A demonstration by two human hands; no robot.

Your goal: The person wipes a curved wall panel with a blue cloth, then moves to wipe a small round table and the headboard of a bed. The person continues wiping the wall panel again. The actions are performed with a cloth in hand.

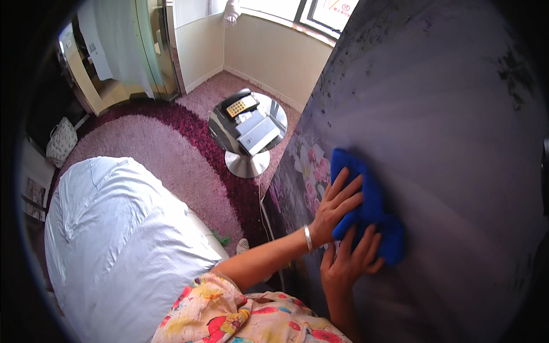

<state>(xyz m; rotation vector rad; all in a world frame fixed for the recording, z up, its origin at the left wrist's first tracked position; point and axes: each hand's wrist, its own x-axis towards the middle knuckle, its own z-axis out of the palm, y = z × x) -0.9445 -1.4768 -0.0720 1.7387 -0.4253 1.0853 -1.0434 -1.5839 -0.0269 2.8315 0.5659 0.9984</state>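
Observation:
A folded blue cloth [369,201] lies pressed against a purple-grey wall [429,141] printed with flowers. My left hand [339,203], a silver bracelet [307,239] on its wrist, rests palm-down on the cloth's left part with fingers spread, holding it to the wall. Just below, my right hand [352,256] has bent fingers on the cloth's lower part. The cloth's upper and right edges stick out beyond my fingers. Printed pink and white blooms [315,169] show on the wall to the left of the cloth.
A bed with a rumpled white sheet [128,240] stands to my left. Beyond it, a round pedestal table [218,128] carries a telephone [241,104] and grey boxes [258,133]. A white cable [262,206] runs down beside the wall. Purple carpet [171,150] covers the floor.

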